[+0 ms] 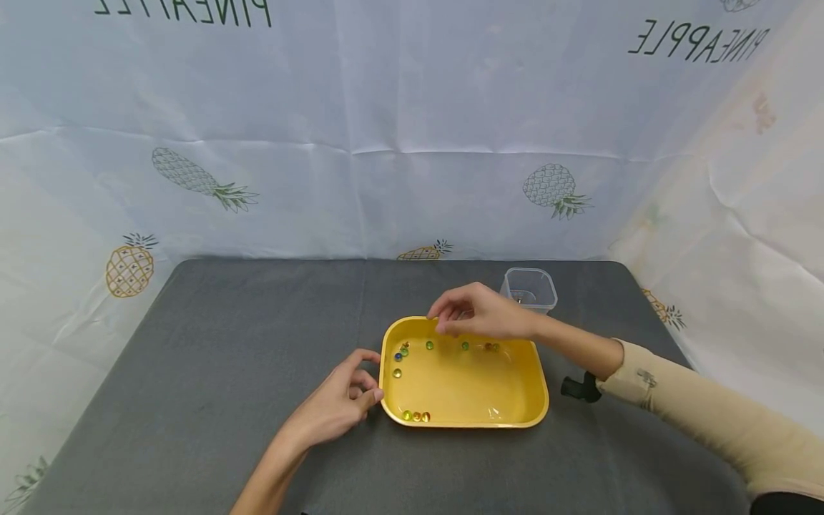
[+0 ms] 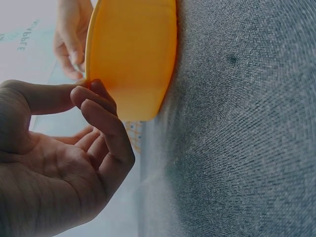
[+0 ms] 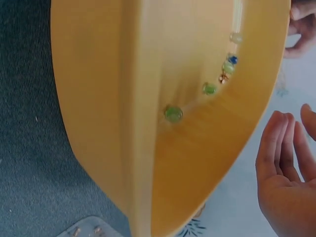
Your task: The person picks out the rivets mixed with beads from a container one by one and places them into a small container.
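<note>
A yellow tray (image 1: 463,386) holds several glass marbles in green, amber and blue, mostly along its edges. A green marble (image 3: 173,113) lies near one wall in the right wrist view. At the tray's left side, my left hand (image 1: 341,400) pinches the rim, thumb on the edge and fingers curled against the outer wall (image 2: 133,54). My right hand (image 1: 486,312) hovers over the tray's far edge, palm down, with fingers bent loosely. In the right wrist view, its thumb stands apart from the fingers (image 3: 274,143) and nothing shows between them.
A clear plastic box (image 1: 529,286) with small things at its bottom stands behind the tray at the right. A grey cloth (image 1: 270,343) covers the table. Pineapple-print curtains (image 1: 386,93) hang behind and at both sides.
</note>
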Action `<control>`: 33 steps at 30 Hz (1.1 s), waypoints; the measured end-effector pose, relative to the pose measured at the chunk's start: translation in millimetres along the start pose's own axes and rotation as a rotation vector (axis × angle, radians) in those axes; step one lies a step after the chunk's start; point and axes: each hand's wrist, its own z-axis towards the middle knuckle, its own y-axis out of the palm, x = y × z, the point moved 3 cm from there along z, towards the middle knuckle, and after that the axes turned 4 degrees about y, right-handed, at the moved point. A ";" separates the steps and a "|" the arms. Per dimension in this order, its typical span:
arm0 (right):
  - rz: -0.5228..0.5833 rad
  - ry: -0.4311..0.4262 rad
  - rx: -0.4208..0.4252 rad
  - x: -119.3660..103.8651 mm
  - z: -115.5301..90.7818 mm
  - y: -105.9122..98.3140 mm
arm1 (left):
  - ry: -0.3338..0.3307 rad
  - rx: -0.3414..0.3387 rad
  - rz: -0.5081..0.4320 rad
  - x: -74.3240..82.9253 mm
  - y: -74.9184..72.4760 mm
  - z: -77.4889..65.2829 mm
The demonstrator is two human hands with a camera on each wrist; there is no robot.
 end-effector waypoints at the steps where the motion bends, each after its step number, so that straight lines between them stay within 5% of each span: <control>1: 0.013 0.006 -0.007 0.0 0.5 1.3 | 0.001 -0.002 0.001 0.0 0.0 0.0; 13: 0.147 0.049 -0.074 6.0 11.2 18.0 | 0.002 -0.004 0.002 -0.7 -1.6 -0.1; 33: 0.191 0.115 -0.145 19.5 17.1 42.3 | 0.009 -0.010 0.006 -1.4 -0.6 1.2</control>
